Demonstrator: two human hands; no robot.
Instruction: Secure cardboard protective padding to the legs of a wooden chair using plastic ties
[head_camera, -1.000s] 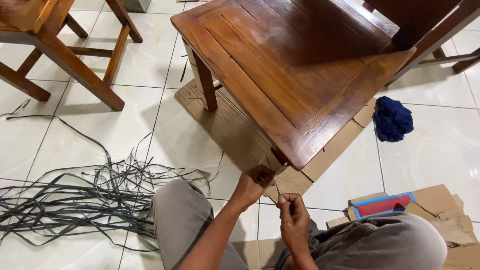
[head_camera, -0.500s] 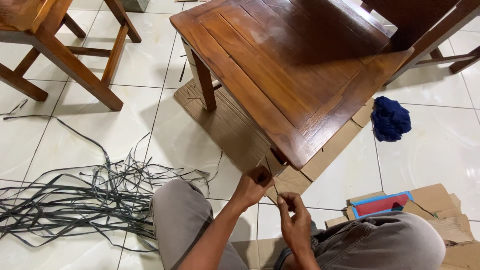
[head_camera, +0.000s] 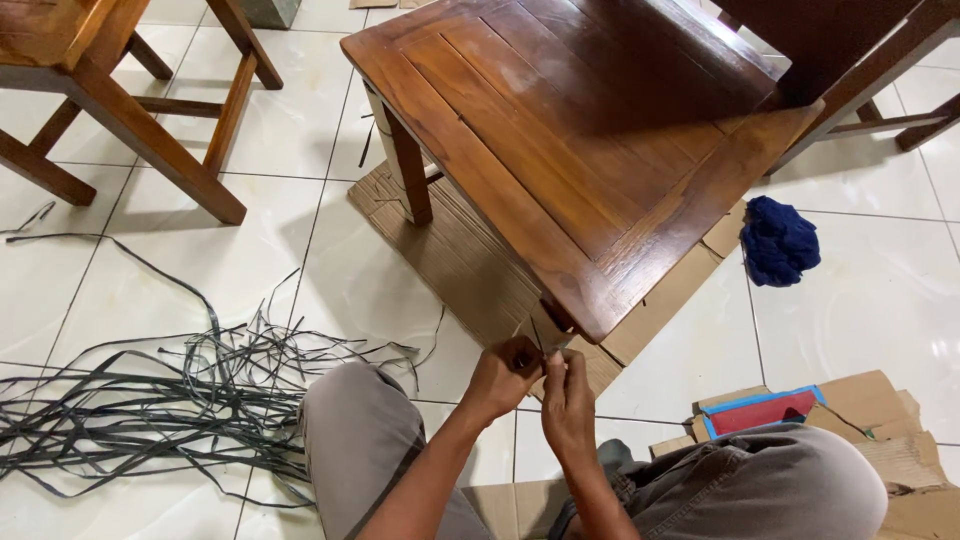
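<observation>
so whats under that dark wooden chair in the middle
Flattened brown cardboard lies on the white tiled floor under the chair; its front left leg stands on it. The seat hides the middle of the cardboard and the other legs.

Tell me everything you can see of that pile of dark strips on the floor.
The pile of dark strips lies on the white tiled floor, left of the person's left knee. The strips are thin, flat, grey-black, plastic-looking, and tangled loosely, mostly running left to right. A few loose ends curl away toward the upper left. Some strips reach the knee; neither hand touches the pile.
</observation>
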